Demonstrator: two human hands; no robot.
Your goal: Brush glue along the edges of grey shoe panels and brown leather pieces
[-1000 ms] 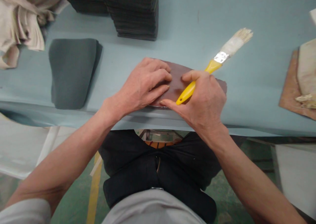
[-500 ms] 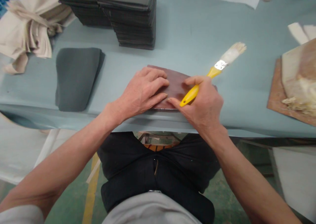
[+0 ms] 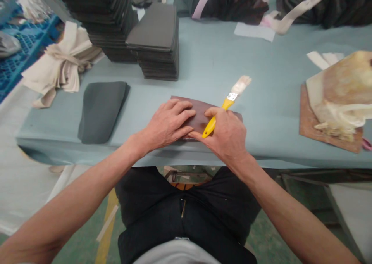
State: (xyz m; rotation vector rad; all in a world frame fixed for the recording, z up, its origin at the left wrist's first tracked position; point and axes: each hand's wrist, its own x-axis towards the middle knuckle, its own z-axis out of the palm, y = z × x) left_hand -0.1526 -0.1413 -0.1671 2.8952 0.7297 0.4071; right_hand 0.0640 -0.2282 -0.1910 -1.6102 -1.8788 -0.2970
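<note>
A dark reddish-brown panel (image 3: 200, 114) with a slightly curved top edge lies near the front of the table. On its left part rests my left hand (image 3: 171, 122), palm down with the fingers spread. My right hand (image 3: 226, 134) is closed around a brush (image 3: 224, 107) with a yellow handle and pale bristles, which point up and away to the right. The thumb of that hand reaches along the panel's near edge, close to my left thumb. My right hand hides the panel's lower right part.
Grey-black cut pieces (image 3: 101, 111) lie to the left; tall stacks of similar pieces (image 3: 158, 43) stand behind. Tied beige strips (image 3: 64, 62) are at the far left. A crusted container (image 3: 340, 89) sits on a brown board (image 3: 303, 113) at right. The table's front edge (image 3: 255, 161) is close to me.
The view has tilted up, showing more of the table's far side. My right hand, still with the brush, has shifted slightly left, and its thumb now lies nearer my left thumb.
</note>
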